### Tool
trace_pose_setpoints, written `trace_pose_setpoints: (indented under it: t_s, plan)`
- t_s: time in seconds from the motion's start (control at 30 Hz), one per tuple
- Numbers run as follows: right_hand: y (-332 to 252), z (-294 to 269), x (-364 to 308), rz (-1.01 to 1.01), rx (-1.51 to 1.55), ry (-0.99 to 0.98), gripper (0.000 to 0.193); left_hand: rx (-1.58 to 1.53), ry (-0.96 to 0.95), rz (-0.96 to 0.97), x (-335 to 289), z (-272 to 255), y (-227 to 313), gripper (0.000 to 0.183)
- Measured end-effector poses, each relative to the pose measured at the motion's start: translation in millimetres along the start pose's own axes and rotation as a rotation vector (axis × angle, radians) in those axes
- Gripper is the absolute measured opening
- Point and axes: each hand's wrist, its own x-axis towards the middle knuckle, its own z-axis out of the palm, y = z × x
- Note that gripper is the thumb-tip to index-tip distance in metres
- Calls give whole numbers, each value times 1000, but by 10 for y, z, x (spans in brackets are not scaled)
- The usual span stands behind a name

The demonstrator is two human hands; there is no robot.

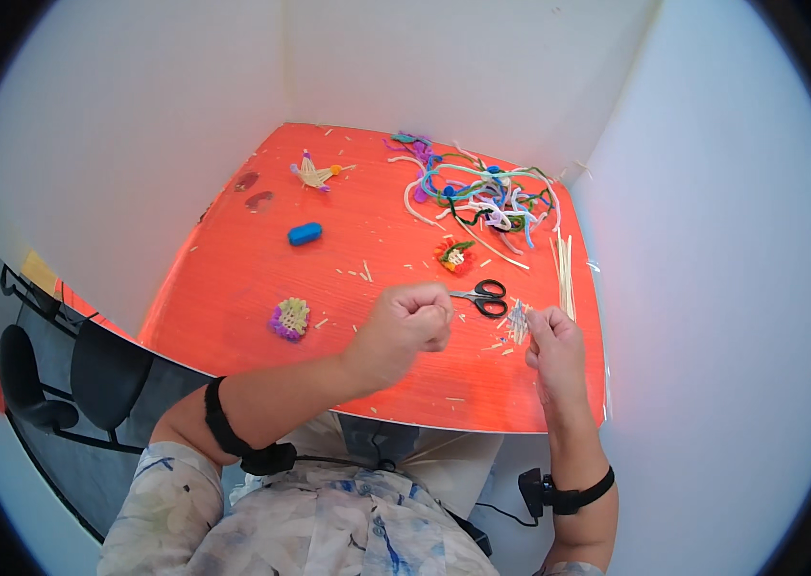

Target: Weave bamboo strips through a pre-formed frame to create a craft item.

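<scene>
No readable text, label, brand, number or sign in view: none legible on red table (233,278), scissors (476,295), blue block (305,234) or white walls (156,115).

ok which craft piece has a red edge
The round piece beyond the scissors; the lower-left piece is edged purple and yellow-green, the star purple-tipped.

Open tabletop (242,264) beside blue block (306,234) — scissors (478,297) rightward

From the head, one fisheye view looks down past the torso (348,518) onto the red table (223,288).
</scene>
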Motion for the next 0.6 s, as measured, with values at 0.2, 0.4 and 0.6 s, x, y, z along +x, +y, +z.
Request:
trace_pose_setpoints:
  t_s: [0.2, 0.4, 0.6]
  plan:
    - [50, -45, 28, 48, 28, 31, 23, -87, 43, 16, 45, -61, 87, 15]
    - [77, 102, -66, 45, 38, -73, 21, -87, 97, 140, 194, -52, -12, 16]
    - [125, 98, -85, 27, 136, -92, 21, -366, 47, -90, 202, -34, -33, 17]
